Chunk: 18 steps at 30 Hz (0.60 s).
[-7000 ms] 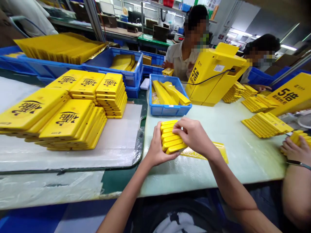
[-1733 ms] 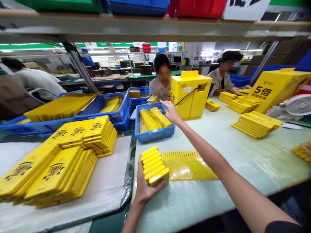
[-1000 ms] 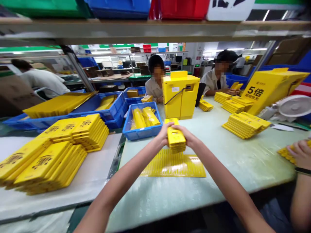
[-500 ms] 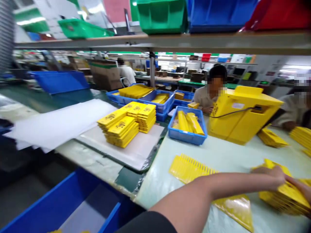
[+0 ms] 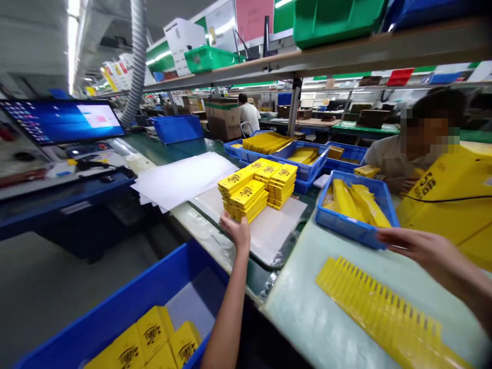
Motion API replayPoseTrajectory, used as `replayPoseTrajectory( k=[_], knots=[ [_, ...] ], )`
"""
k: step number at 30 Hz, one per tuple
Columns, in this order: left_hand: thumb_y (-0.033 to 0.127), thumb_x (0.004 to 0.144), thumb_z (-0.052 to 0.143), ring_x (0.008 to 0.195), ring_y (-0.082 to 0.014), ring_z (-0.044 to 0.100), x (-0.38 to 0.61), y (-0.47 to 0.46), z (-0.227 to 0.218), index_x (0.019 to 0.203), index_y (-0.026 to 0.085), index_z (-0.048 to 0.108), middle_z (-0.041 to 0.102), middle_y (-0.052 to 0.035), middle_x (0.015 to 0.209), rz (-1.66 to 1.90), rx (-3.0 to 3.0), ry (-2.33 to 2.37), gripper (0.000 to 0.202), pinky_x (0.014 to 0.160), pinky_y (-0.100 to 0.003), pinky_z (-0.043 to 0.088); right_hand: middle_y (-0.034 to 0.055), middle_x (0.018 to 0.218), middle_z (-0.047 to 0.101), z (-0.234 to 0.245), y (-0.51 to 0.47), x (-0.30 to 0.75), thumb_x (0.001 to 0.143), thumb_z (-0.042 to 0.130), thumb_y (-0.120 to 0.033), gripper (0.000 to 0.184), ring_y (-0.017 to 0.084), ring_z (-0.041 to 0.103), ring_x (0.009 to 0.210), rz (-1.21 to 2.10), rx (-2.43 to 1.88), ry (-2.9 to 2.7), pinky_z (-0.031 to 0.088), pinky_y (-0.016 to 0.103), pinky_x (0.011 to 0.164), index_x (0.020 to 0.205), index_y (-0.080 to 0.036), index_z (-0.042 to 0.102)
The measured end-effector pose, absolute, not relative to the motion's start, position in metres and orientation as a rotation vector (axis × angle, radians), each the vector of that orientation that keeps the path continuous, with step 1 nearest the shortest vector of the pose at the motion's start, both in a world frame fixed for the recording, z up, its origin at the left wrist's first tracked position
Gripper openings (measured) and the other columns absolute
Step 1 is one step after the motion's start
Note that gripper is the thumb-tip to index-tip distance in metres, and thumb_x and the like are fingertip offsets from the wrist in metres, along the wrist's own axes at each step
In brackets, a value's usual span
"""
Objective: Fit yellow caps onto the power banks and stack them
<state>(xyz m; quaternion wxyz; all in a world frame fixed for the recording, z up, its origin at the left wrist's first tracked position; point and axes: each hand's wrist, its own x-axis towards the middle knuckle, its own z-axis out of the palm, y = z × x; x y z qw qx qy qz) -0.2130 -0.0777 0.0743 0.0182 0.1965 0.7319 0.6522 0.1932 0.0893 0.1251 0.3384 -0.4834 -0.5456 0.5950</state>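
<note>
My left hand (image 5: 236, 231) is at the near end of a stack of thin yellow boxes (image 5: 246, 197) printed in black. Its thumb and fingers are apart, by the lower corner of the stack; any contact is hard to make out. The boxes stand in several piles on a white sheet (image 5: 274, 241). Over the pale green table, my right hand (image 5: 418, 248) has its fingers stretched out, by the front corner of a blue tray (image 5: 348, 230) holding yellow packets (image 5: 348, 202). Below it lies a fanned row of flat yellow pieces (image 5: 384, 307).
A deep blue bin (image 5: 126, 302) with more yellow boxes (image 5: 154, 333) is at lower left. White sheets (image 5: 184, 177) lie left of the piles. Blue crates (image 5: 313, 166) stand behind. A person (image 5: 388, 159) sits opposite, beside a big yellow case (image 5: 453, 205). A shelf (image 5: 261, 72) crosses overhead.
The view has swung left. Both hands were at a stack of yellow pieces on the right; my left hand has crossed to the box piles, and the right is near the blue tray.
</note>
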Motion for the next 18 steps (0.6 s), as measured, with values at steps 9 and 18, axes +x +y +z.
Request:
replayPoseTrajectory(
  k=[9,18],
  knots=[
    [0.003,0.072,0.077,0.151,-0.0448,0.058,-0.257,-0.063,0.015,0.145,0.015,0.054,0.059,-0.0217,0.143,1.981,0.677,2.605,0.077,0.136,-0.062,0.043,0.0077,0.076,0.074,0.121,0.048,-0.132,0.097,0.090,-0.042,0.030,0.018,0.071,0.063,2.192,-1.030,-1.472,0.065,0.028,0.065,0.096,-0.019,0.072],
    [0.002,0.068,0.072,0.139,-0.0405,0.069,-0.267,-0.082,0.003,0.147,0.015,0.058,0.065,-0.0208,0.143,1.881,0.984,2.495,0.081,0.126,-0.056,0.056,0.0079,0.091,0.084,0.114,0.044,-0.188,0.107,0.074,-0.038,0.025,0.026,0.083,0.083,2.557,-0.941,-1.175,0.071,0.045,0.095,0.121,-0.018,0.076]
  ],
)
